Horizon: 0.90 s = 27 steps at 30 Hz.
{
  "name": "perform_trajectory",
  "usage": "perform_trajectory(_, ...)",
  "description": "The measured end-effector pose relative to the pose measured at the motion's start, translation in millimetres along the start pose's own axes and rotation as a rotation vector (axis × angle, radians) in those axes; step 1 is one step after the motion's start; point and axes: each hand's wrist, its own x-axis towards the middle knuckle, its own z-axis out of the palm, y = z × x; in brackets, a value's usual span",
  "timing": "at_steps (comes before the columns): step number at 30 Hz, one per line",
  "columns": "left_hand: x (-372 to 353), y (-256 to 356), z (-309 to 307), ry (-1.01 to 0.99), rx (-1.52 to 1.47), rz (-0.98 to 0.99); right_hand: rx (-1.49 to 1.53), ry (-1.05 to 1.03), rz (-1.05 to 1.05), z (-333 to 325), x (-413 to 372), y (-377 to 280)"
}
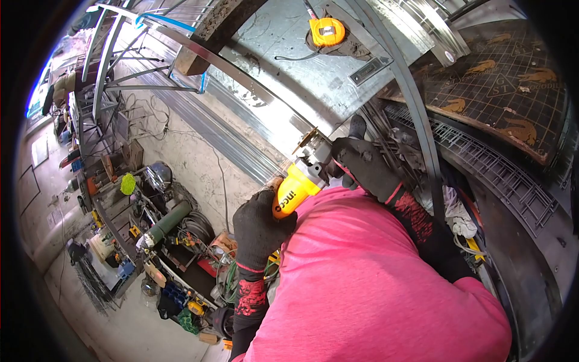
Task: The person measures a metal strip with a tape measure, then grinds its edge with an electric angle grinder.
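A yellow angle grinder (297, 188) with a metal head is held close to my chest. My left hand (259, 229), in a black glove, is wrapped round its yellow body. My right hand (365, 164), also gloved in black, grips beside the grinder's head; its thumb points up and the gripped part is mostly hidden. The grinder's disc (306, 140) is at the near end of a long metal bar (241, 75); whether they touch is unclear. Beyond it lies a metal tabletop (271, 60) with a yellow tape measure (327, 31) on it.
A curved metal strip (416, 114) rises on the right, before a dark patterned board (500, 84) and wire mesh (482, 163). Long metal profiles (211, 130) lie on the left. At the lower left are a green cylinder (169, 223), hoses and tools on the floor.
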Motion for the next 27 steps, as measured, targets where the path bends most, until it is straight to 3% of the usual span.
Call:
perform_trajectory(25,5.3,21.1,-22.2,-0.046,0.040,-0.005,0.021,0.014,0.058,6.4,-1.7,-10.0)
perform_trajectory(27,5.6,18.0,-22.5,-0.033,-0.117,0.000,-0.090,0.036,0.039,8.7,-4.1,-16.4)
